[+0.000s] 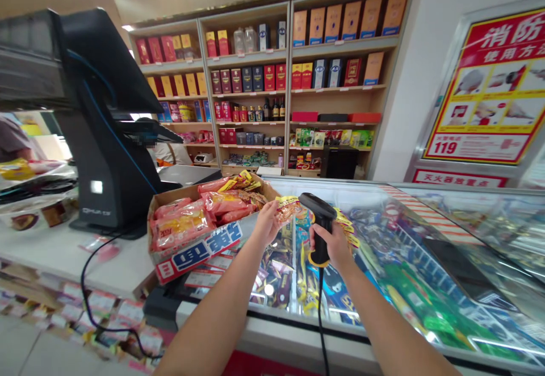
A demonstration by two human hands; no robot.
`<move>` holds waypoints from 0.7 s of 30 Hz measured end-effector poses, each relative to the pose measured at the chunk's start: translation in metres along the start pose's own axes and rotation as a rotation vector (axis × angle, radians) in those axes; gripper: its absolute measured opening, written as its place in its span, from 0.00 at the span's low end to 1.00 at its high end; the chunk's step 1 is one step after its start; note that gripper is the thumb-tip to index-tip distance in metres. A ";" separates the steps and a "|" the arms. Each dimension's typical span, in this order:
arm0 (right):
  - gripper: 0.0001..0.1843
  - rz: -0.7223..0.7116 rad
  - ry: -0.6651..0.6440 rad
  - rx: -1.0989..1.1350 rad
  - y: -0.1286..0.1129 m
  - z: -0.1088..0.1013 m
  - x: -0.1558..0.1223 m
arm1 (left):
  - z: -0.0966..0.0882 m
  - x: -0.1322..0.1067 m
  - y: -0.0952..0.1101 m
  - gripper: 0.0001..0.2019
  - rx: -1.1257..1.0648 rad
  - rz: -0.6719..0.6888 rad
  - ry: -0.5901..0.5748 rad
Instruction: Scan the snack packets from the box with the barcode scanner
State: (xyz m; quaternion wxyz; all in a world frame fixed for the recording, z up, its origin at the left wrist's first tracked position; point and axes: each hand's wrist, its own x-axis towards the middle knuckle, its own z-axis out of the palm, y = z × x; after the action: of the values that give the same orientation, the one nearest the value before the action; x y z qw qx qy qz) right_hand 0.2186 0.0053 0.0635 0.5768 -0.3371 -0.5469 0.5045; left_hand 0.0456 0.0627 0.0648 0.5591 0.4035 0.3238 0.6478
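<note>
Presently, left grip (267, 224) pinches a snack packet (286, 208), right grip (335, 246) closes round a corded barcode scanner (320, 221), and a carton (198, 248) at eleven o'clock holds many packets (183, 227).

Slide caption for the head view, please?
Left hand holds a snack packet beside the corded barcode scanner in the right hand, above a glass-top freezer.
</note>
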 end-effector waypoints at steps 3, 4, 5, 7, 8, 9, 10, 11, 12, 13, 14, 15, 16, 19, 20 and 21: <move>0.16 -0.007 -0.015 -0.048 -0.004 0.001 -0.001 | -0.007 0.000 0.000 0.25 0.156 0.248 0.029; 0.16 -0.012 -0.023 -0.061 -0.006 0.000 -0.001 | -0.010 0.001 0.002 0.25 0.210 0.335 0.061; 0.16 -0.015 -0.033 -0.074 -0.007 0.000 -0.001 | -0.014 0.002 0.006 0.23 0.256 0.408 0.096; 0.15 -0.015 -0.063 -0.109 -0.007 -0.001 -0.002 | -0.022 0.004 0.014 0.20 0.321 0.489 0.162; 0.15 -0.013 -0.080 -0.131 -0.007 -0.002 -0.002 | -0.025 0.004 0.017 0.18 0.348 0.509 0.195; 0.15 -0.012 -0.096 -0.154 -0.006 -0.002 -0.002 | -0.028 0.005 0.019 0.18 0.382 0.518 0.221; 0.14 -0.008 -0.113 -0.177 -0.005 -0.003 -0.002 | -0.030 0.005 0.021 0.17 0.420 0.522 0.240; 0.14 -0.002 -0.133 -0.199 -0.003 -0.003 -0.002 | -0.032 0.005 0.021 0.17 0.457 0.524 0.252; 0.15 0.006 -0.155 -0.219 -0.002 -0.003 -0.002 | -0.032 0.005 0.021 0.17 0.488 0.525 0.258; 0.15 0.014 -0.178 -0.232 -0.001 -0.003 -0.002 | -0.032 0.005 0.021 0.16 0.512 0.527 0.262; 0.15 0.022 -0.200 -0.242 0.000 -0.003 -0.003 | -0.032 0.005 0.020 0.16 0.530 0.526 0.265; 0.15 0.028 -0.217 -0.250 0.000 -0.002 -0.003 | -0.031 0.004 0.020 0.15 0.543 0.525 0.266; 0.16 0.031 -0.226 -0.252 0.000 -0.002 -0.004 | -0.031 0.003 0.019 0.15 0.551 0.523 0.266; 0.15 0.036 -0.230 -0.260 -0.001 0.000 -0.005 | -0.029 0.002 0.019 0.14 0.572 0.514 0.253; 0.15 0.035 -0.233 -0.260 -0.001 0.001 -0.005 | -0.029 0.002 0.019 0.14 0.576 0.514 0.249; 0.15 0.035 -0.238 -0.257 -0.001 0.001 -0.005 | -0.030 0.002 0.018 0.14 0.580 0.518 0.247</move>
State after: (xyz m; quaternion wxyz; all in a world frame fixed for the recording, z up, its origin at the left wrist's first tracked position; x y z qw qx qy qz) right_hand 0.2185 0.0000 0.0632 0.4513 -0.3554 -0.6655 0.4766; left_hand 0.0107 0.0628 0.0674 0.1974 0.5318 0.4454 0.6927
